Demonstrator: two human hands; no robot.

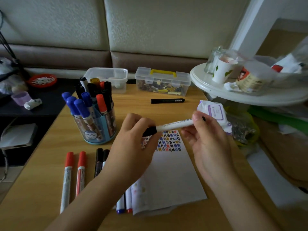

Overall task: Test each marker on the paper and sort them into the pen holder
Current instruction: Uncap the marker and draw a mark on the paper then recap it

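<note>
Over the white paper (171, 172) I hold a white marker (175, 125) with a black cap level between both hands. My left hand (133, 144) grips the black cap end. My right hand (208, 139) pinches the other end of the barrel. Colored test marks fill the paper's top edge. The pen holder (95, 124), a clear round cup with blue dividers, stands left of the paper with several blue, red and black markers upright in it. Two red-capped markers (73, 174) and two dark-capped markers (100, 160) lie on the table in front of the holder.
A black marker (167, 101) lies farther back on the wooden table (41, 189). Two clear plastic boxes (162, 81) stand along the far edge. A wipes pack (213, 111) lies to the right, beside a white round stand (233, 92) loaded with cups and jars.
</note>
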